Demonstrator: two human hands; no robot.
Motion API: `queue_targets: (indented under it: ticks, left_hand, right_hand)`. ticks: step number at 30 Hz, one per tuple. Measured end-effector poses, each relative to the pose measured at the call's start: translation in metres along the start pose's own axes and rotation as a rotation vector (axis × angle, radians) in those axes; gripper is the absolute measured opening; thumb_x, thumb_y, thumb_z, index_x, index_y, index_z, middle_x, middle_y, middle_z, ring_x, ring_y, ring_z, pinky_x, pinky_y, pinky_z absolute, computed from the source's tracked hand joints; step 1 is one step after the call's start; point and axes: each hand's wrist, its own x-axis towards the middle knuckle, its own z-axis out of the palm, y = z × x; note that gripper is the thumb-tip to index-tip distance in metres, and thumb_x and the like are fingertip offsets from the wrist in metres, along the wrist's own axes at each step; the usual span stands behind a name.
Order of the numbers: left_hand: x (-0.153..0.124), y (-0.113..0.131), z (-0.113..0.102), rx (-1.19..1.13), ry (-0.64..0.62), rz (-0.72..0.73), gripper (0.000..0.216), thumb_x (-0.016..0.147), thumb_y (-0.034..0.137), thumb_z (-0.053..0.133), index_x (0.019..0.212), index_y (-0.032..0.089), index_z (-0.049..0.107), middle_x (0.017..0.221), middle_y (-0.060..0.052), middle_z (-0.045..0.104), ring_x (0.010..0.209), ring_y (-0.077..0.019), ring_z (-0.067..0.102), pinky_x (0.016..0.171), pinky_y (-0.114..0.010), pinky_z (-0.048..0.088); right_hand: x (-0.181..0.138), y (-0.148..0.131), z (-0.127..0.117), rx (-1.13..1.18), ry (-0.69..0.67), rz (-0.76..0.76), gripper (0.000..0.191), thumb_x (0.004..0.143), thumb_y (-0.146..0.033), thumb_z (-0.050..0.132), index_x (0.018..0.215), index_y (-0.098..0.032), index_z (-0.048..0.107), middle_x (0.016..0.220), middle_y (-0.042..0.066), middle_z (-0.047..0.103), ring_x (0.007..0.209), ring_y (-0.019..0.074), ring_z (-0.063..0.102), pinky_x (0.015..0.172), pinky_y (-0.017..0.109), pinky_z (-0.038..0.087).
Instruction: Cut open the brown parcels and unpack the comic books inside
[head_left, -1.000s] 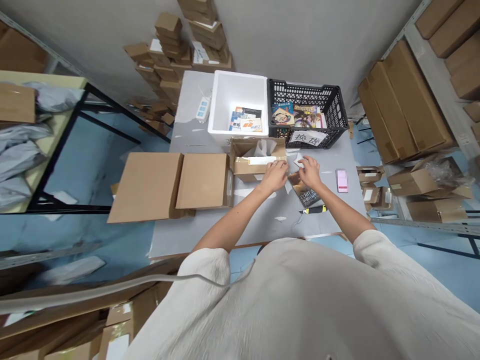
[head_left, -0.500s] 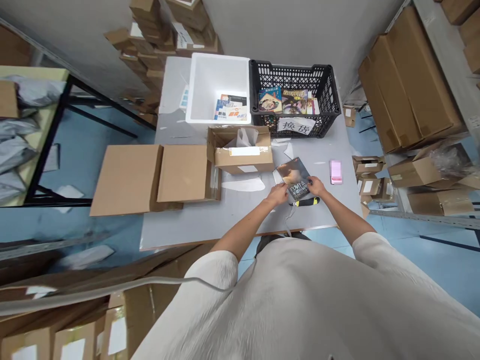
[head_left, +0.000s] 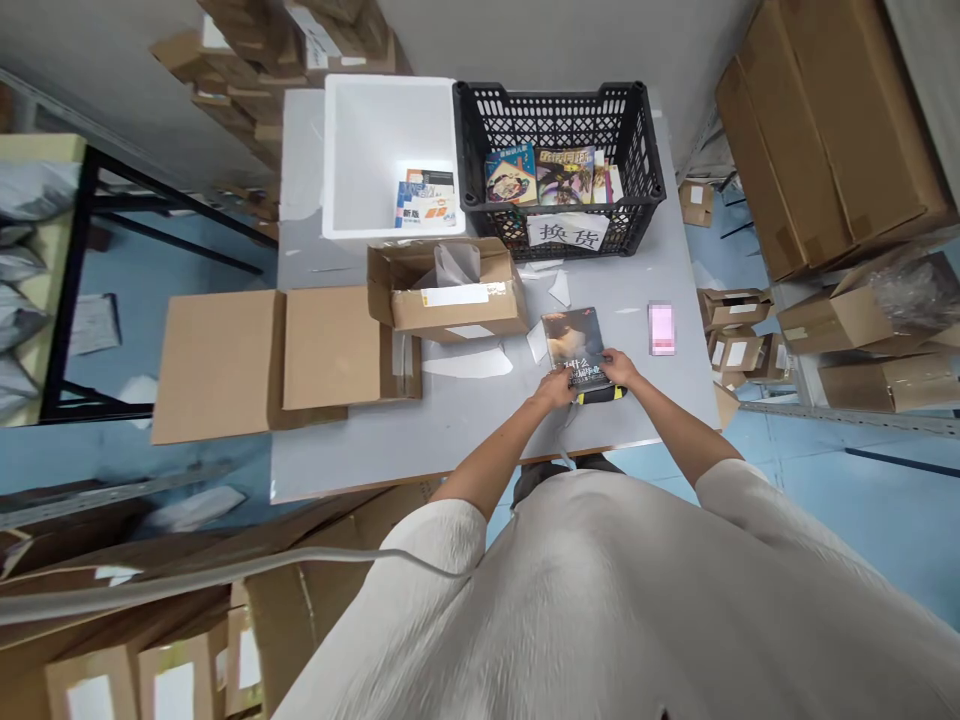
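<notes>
A dark-covered book (head_left: 574,345) with white lettering is held between my two hands above the grey table (head_left: 480,420). My left hand (head_left: 555,387) grips its lower left corner, fingers closed. On the opposite edge, my right hand (head_left: 618,368) pinches the lower right side. Just below the book lies a black and yellow utility knife (head_left: 602,395), partly covered by it. An open cardboard box (head_left: 457,312) with paper inside stands to the left of my hands. Right of them rests a phone (head_left: 661,328) with a pinkish screen.
A white foam box (head_left: 360,160) and a black plastic crate (head_left: 555,100), both with books inside, stand along the back. Closed cartons (head_left: 217,360) line the left side. Torn paper scraps (head_left: 469,362) lie on the table. Shelving with boxes (head_left: 862,385) is at the right.
The book has turned straighter and come nearer the table's front edge, now overlapping the utility knife. Both hands moved with it. The camera view has shifted slightly.
</notes>
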Motion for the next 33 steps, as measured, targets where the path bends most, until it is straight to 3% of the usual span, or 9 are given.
queue_targets:
  ticks: [4, 9, 14, 20, 23, 27, 33]
  left_hand:
    - [0.006, -0.003, 0.001, -0.089, 0.036, -0.079, 0.054, 0.094, 0.029, 0.071, 0.147, 0.022, 0.066, 0.168, -0.019, 0.06, 0.149, -0.0372, 0.065, 0.123, -0.047, 0.053]
    - [0.008, -0.009, 0.007, -0.2, -0.005, -0.061, 0.068, 0.086, 0.027, 0.08, 0.152, 0.026, 0.062, 0.175, -0.018, 0.054, 0.156, -0.0432, 0.059, 0.124, -0.052, 0.053]
    - [0.01, -0.018, 0.014, -0.32, -0.004, -0.045, 0.075, 0.076, 0.026, 0.087, 0.149, 0.023, 0.066, 0.184, -0.022, 0.043, 0.163, -0.0484, 0.052, 0.131, -0.057, 0.047]
    - [0.013, -0.024, 0.023, -0.419, 0.044, -0.052, 0.078, 0.063, 0.022, 0.096, 0.138, 0.026, 0.072, 0.187, -0.018, 0.042, 0.174, -0.0487, 0.037, 0.137, -0.056, 0.039]
    - [0.014, -0.025, 0.024, -0.454, 0.063, -0.047, 0.078, 0.063, 0.021, 0.097, 0.138, 0.026, 0.075, 0.185, -0.019, 0.044, 0.171, -0.0489, 0.042, 0.136, -0.057, 0.041]
    - [0.013, -0.029, 0.022, -0.49, 0.086, -0.024, 0.076, 0.068, 0.019, 0.095, 0.142, 0.024, 0.075, 0.182, -0.021, 0.048, 0.166, -0.049, 0.05, 0.135, -0.061, 0.044]
    - [0.015, -0.022, 0.005, -0.596, 0.203, 0.094, 0.047, 0.087, 0.023, 0.083, 0.134, 0.019, 0.08, 0.146, -0.017, 0.079, 0.142, -0.0381, 0.071, 0.128, -0.054, 0.053]
  right_hand:
    - [0.004, 0.006, 0.008, 0.249, 0.019, 0.062, 0.049, 0.093, -0.019, 0.071, 0.142, -0.017, 0.074, 0.153, 0.016, 0.077, 0.138, 0.026, 0.076, 0.12, 0.037, 0.056]
    - [0.012, 0.01, 0.019, 0.522, 0.03, 0.109, 0.047, 0.084, -0.019, 0.08, 0.131, -0.021, 0.076, 0.133, 0.01, 0.085, 0.125, 0.0269, 0.08, 0.112, 0.038, 0.062]
    - [0.018, 0.011, 0.022, 0.535, 0.078, 0.175, 0.037, 0.079, -0.019, 0.083, 0.116, -0.021, 0.078, 0.12, 0.008, 0.087, 0.117, 0.0272, 0.081, 0.108, 0.036, 0.062]
    - [0.02, 0.008, 0.026, 0.622, 0.067, 0.192, 0.031, 0.073, -0.024, 0.084, 0.103, -0.021, 0.076, 0.099, 0.004, 0.086, 0.098, 0.0241, 0.081, 0.091, 0.033, 0.064]
    - [0.02, 0.007, 0.024, 0.653, 0.054, 0.217, 0.029, 0.07, -0.027, 0.083, 0.098, -0.022, 0.074, 0.089, 0.002, 0.082, 0.089, 0.0232, 0.078, 0.084, 0.033, 0.064]
    - [0.018, 0.001, 0.015, 0.627, 0.126, 0.186, 0.025, 0.071, -0.027, 0.084, 0.09, -0.024, 0.068, 0.085, 0.001, 0.077, 0.086, 0.023, 0.075, 0.087, 0.036, 0.063]
    - [0.002, -0.028, -0.001, 0.455, 0.2, 0.161, 0.019, 0.079, -0.027, 0.078, 0.091, -0.026, 0.063, 0.088, 0.001, 0.077, 0.086, 0.0229, 0.075, 0.088, 0.034, 0.06]
